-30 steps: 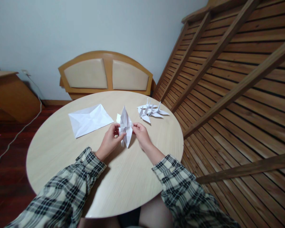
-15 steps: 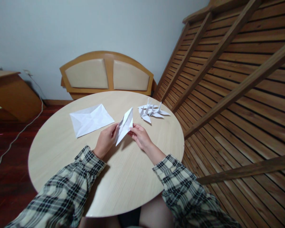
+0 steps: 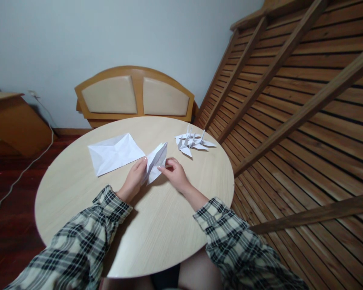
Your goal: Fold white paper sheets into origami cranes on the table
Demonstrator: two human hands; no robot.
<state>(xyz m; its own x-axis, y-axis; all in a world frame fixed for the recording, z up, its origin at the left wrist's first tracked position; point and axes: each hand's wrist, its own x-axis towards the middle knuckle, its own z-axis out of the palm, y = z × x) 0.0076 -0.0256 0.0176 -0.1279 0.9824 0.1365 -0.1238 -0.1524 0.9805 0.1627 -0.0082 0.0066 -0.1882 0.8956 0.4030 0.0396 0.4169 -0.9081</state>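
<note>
A half-folded white paper piece (image 3: 155,162) is held between both hands, tilted with its tip toward the upper right, low over the round pale wooden table (image 3: 157,225). My left hand (image 3: 134,178) grips its left edge with closed fingers. My right hand (image 3: 174,174) pinches its right side with thumb and forefinger. Both sleeves are plaid.
A creased white sheet (image 3: 115,153) lies flat left of the hands. Several finished paper cranes (image 3: 193,142) stand at the table's far right. A wooden chair (image 3: 134,96) sits behind the table. Slatted wooden panels (image 3: 305,100) lean on the right; a white cable (image 3: 21,171) runs along the dark floor.
The folded paper went from upright to tilted and came down closer to the table. My right fingers moved inward onto its right side. My left hand shifted slightly left along its edge.
</note>
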